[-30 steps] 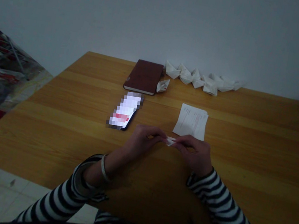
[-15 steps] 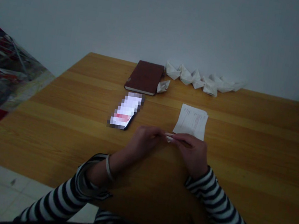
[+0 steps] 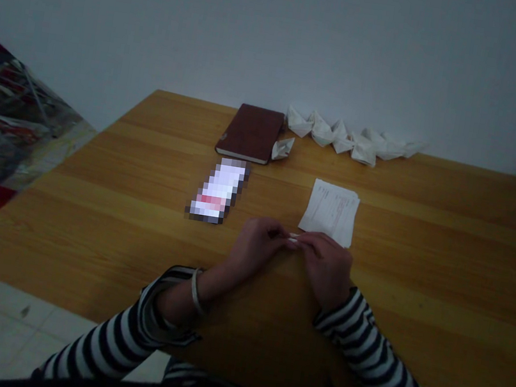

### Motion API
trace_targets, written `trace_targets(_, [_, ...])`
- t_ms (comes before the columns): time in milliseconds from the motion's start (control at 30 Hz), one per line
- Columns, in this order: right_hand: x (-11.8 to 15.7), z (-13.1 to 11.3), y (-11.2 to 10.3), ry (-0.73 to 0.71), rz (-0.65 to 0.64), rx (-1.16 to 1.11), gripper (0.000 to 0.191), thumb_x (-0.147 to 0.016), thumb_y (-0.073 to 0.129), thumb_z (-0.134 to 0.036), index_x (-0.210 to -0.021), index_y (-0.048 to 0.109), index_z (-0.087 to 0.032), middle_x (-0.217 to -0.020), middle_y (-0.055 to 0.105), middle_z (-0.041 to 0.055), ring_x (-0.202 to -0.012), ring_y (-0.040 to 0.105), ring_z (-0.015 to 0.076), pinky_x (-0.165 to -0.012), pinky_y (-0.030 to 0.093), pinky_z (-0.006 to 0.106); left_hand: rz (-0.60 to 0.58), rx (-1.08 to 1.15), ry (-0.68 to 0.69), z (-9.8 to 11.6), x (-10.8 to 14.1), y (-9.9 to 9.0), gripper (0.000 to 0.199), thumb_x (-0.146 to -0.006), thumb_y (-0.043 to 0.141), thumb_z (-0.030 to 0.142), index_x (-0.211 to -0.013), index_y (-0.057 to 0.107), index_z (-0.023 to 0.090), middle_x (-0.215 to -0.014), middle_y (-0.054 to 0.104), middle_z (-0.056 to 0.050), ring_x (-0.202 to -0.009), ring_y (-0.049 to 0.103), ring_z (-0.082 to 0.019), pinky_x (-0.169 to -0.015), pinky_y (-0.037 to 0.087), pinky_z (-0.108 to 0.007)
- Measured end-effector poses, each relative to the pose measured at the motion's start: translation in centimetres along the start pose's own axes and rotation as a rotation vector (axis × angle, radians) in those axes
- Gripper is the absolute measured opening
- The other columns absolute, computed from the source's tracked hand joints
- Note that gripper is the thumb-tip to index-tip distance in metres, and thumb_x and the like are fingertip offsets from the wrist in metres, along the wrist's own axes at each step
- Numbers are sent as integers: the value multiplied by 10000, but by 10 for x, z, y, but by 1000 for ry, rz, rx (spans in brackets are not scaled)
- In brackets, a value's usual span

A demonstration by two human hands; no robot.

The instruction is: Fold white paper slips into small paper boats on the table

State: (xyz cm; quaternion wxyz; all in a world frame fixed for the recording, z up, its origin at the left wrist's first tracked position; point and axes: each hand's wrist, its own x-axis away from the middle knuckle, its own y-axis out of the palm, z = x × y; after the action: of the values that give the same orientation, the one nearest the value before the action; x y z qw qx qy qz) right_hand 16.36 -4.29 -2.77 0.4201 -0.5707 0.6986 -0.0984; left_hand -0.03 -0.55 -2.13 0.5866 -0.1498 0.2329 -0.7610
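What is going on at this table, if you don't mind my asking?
A person's left hand and right hand pinch a small white piece between them, its shape mostly hidden by the fingers. Just beyond lie printed sheets, with a lit phone to the left. Folded white shapes line the back of the table, and one more sits beside a brown notebook.

Table [image 3: 429, 245] is wood, grain showing, pretty smooth with a low sheen. Notebook [image 3: 253, 131] has a matt, kinda leathery-looking cover and paper pages. Folded shapes [image 3: 364, 150] right of the notebook are matt white paper, creased all over. Printed stack [image 3: 330, 211], nearer and to the notebook's right, is flat, smooth paper. Small piece [image 3: 293, 239] in the fingers [image 3: 279, 234] looks papery too, mostly hidden tho. Sleeves [image 3: 383, 358] are soft matt cloth. Wall [image 3: 262, 32] behind the notebook: matt.
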Motion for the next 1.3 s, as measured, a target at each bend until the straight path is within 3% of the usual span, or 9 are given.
trace_targets(233, [-1,-5,-3,43,-16,6,172,-860,617,-134,-768,736,-217,-781,763,39,-712,720,192,-671,576,312,13,36,-32,5,-1,-2,78,-713,793,205,-665,748,163,-623,730,-25,-565,649,-155,-541,475,-253])
trace_targets(400, [-5,-1,-9,70,5,-100,226,-858,576,-101,-774,744,-226,-797,766,31,-733,723,186,-700,585,311,74,-55,109,1,-2,-6,115,-738,723,77,-675,745,171,-690,745,-34,-637,672,-169,-620,505,-278])
trace_targets(500, [-6,6,-9,199,-56,-298,92,-831,664,-184,-817,749,-213,-815,772,33,-740,730,190,-715,600,315,47,11,163,-1,-3,-9,100,-745,724,77,-691,732,162,-753,752,-42,-702,688,-170,-677,518,-279])
trace_targets(567, [-6,9,-7,293,-44,-386,52,-811,699,-228,-806,744,-204,-783,770,32,-703,729,189,-671,606,300,24,101,104,0,-4,-10,58,-722,776,147,-727,719,148,-761,747,-45,-706,688,-170,-667,525,-267])
trace_targets(700, [-2,5,-8,202,14,-294,95,-845,660,-222,-807,747,-226,-785,772,21,-710,727,184,-694,601,308,-222,383,-50,2,-4,-10,300,-799,737,339,-1027,699,148,-894,767,-70,-794,712,-181,-693,560,-268])
trace_targets(833, [1,-3,-9,80,40,-227,112,-856,651,-194,-829,745,-247,-803,772,12,-739,725,181,-731,592,326,-445,525,-120,3,-4,-10,296,-908,598,393,-912,752,140,-857,776,-83,-752,714,-162,-708,570,-270])
trace_targets(1033, [-4,3,-3,377,-1,-502,34,-770,720,-224,-798,708,-207,-751,759,33,-672,726,182,-634,612,292,-470,609,-247,-1,-6,-8,353,-898,614,422,-807,748,109,-703,750,-84,-606,689,-138,-609,564,-245])
trace_targets(1133, [-7,11,-2,510,-52,-653,132,-731,753,-277,-824,724,-187,-779,772,56,-666,728,192,-590,610,291,-402,525,-157,0,-6,-9,367,-933,559,416,-1049,725,111,-776,758,-81,-604,678,-136,-597,553,-247])
trace_targets(1300, [-8,14,-5,557,-62,-659,211,-772,731,-352,-892,768,-182,-855,779,74,-715,725,193,-656,611,318,-243,247,124,2,-3,-15,385,-872,666,351,-1231,665,212,-1112,739,-73,-934,686,-197,-800,547,-299])
